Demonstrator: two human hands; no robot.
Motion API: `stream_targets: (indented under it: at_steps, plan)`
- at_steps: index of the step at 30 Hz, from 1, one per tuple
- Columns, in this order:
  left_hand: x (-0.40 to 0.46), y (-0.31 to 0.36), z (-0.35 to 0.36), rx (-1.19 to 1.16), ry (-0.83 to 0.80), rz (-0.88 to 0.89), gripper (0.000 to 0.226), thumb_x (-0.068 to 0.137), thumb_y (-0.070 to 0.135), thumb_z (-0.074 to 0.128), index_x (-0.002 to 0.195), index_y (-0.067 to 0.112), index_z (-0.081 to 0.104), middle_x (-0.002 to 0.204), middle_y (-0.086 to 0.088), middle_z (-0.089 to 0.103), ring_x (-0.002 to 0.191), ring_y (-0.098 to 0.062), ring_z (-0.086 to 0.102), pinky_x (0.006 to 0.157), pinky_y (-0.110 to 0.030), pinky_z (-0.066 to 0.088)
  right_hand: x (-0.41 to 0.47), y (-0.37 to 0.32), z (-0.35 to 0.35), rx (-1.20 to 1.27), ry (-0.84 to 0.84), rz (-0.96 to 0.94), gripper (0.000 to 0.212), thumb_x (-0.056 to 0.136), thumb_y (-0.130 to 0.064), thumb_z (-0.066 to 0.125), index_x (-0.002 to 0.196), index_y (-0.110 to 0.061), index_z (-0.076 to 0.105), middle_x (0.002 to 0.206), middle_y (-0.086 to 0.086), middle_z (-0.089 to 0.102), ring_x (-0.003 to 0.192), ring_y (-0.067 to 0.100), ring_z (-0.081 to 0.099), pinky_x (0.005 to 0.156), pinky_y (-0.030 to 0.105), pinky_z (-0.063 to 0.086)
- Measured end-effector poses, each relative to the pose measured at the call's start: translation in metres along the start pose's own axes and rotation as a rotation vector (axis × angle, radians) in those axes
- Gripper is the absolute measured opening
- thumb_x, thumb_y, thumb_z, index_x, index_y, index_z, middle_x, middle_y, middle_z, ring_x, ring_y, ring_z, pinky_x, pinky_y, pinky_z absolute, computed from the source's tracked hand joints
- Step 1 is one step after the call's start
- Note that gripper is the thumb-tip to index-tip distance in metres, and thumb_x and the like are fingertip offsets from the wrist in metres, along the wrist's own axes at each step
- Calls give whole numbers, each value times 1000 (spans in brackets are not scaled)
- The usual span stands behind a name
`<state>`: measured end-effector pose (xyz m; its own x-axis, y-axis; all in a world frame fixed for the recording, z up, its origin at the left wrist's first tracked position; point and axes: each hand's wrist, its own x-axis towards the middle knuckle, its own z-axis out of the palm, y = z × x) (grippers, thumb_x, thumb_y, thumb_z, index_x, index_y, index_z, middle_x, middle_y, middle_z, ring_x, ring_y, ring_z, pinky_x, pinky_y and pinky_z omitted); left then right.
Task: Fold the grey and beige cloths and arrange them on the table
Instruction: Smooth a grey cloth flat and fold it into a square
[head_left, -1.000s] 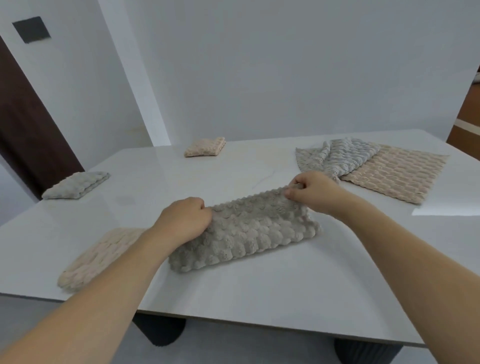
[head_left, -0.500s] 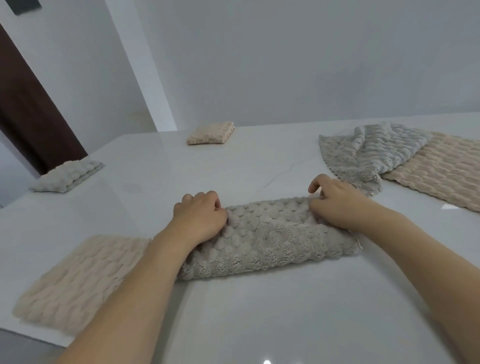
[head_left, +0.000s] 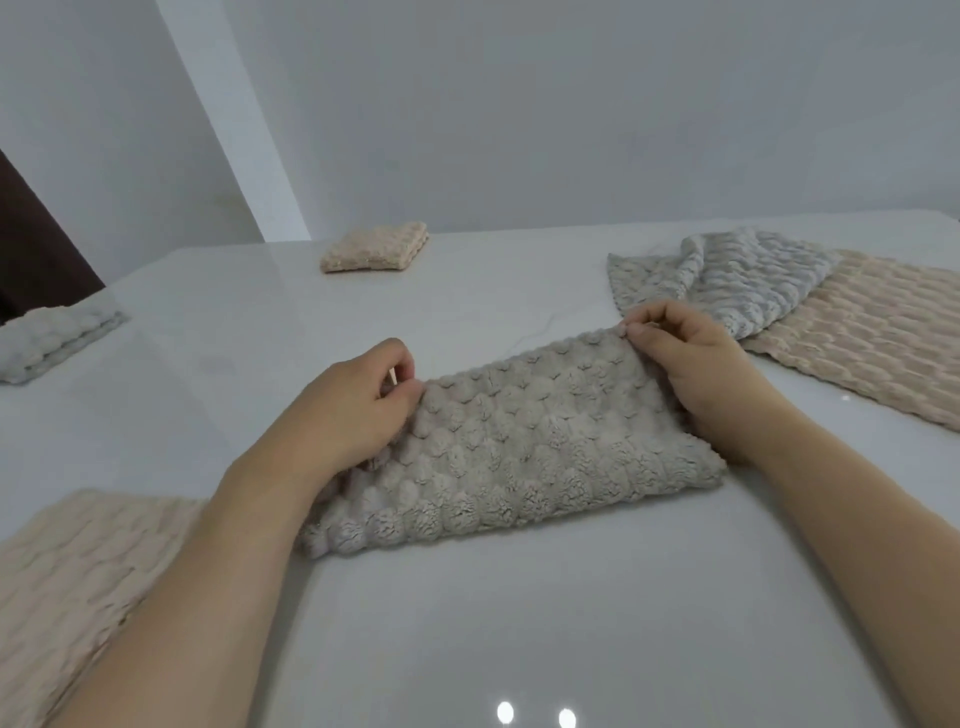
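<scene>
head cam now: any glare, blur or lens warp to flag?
Head view: two small bright glare spots on the glossy table at the bottom edge; soft, diffuse light with faint shadows under the grey cloth; wide-angle warp bends the wall corner and the table's far edge; slight softness overall.

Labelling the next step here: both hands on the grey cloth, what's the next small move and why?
Probably fold it in half again, right end over to the left. The grey cloth lies as a long strip, while the finished beige cloth at the far edge is a compact square. The left hand and right hand each pinch a far corner.
</scene>
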<state>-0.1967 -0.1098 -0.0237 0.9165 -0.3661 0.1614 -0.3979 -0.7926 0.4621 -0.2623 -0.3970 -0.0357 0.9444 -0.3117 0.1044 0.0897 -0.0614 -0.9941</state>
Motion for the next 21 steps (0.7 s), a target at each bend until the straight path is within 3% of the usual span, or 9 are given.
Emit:
stream_targets:
  at_steps: [3,7,11,13,15,18,21]
  plan:
    - [1,-5,-4,-18,74,-84,8,91,27,55,83,28,54,71,7,61,71,-16,59,65,-34,45,5,1,-6,100,-14,48,13,96,-11,56,87,-19,62,75,2,64,64,14,61,57,24,53]
    - [1,-5,-6,42,171,-105,19,93,18,48,79,22,60,76,8,62,74,-12,56,61,-30,39,7,3,-7,-47,-69,65,23,90,-1,55,96,-21,64,84,12,56,71,25,50,63,36,44]
    - [3,-6,-3,73,159,-119,30,97,28,47,70,17,54,67,4,57,65,-15,53,56,-30,36,7,4,-4,-165,-52,33,22,90,-4,59,88,-24,68,86,11,58,74,25,52,71,40,45]
    - [3,-8,-2,76,71,-171,39,93,36,46,62,14,42,58,0,47,58,-22,44,55,-32,31,7,3,-6,-90,-23,60,27,91,1,54,82,-21,67,83,16,61,66,25,53,62,33,46]
    - [2,-9,-2,41,-4,-210,31,81,39,39,61,16,33,58,-2,38,58,-23,35,57,-33,27,7,2,-8,-18,-1,100,31,90,7,48,84,-17,66,78,15,61,51,19,53,45,21,43]
    - [3,-9,-3,23,37,-216,26,85,29,42,67,13,49,67,0,55,66,-24,51,61,-35,39,9,4,-9,30,19,89,36,85,10,45,95,-16,67,75,12,59,43,18,41,39,21,32]
    - [3,-8,1,56,115,-196,16,94,20,45,81,23,55,78,3,63,74,-17,58,65,-34,44,10,4,-6,4,102,69,27,90,1,51,109,-14,63,81,0,62,37,5,42,36,18,32]
